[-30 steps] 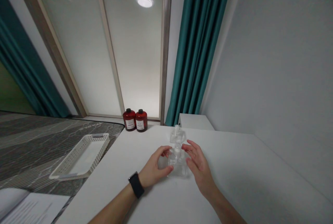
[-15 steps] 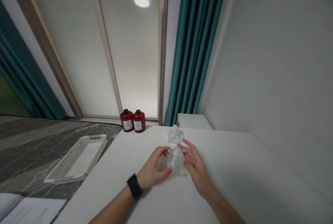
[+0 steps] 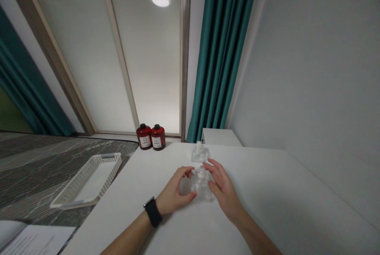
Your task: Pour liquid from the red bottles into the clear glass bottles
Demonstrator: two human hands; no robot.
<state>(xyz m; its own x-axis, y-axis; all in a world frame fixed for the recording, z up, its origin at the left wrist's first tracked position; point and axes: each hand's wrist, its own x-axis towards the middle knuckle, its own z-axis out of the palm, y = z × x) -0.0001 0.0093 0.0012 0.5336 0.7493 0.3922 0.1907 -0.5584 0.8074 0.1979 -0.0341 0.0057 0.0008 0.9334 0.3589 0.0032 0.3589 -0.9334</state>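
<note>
A clear, squarish transparent bottle (image 3: 199, 184) with a rounded clear top stands on the white table (image 3: 166, 235). My left hand (image 3: 177, 191), with a black watch on its wrist, curves around the bottle's left side, thumb at the near corner and fingertips at the far one. On the other side is my right hand (image 3: 222, 187), its fingers spread beside the bottle's top and its thumb close to the right edge. Whether the right fingertips touch is hard to tell. Just beyond stands a second clear bottle (image 3: 200, 154) of similar shape.
Two dark red bottles (image 3: 151, 137) with black caps and white labels stand at the table's far left corner. Left of the table, a white perforated basket (image 3: 57, 203) lies on a grey patterned surface, with an open book (image 3: 38, 241) nearer me. A white box-like piece (image 3: 221, 137) adjoins the far edge.
The view has shifted very slightly. My right thumb and fingers have moved a touch left, closer to the bottle; my left hand stays in place.
</note>
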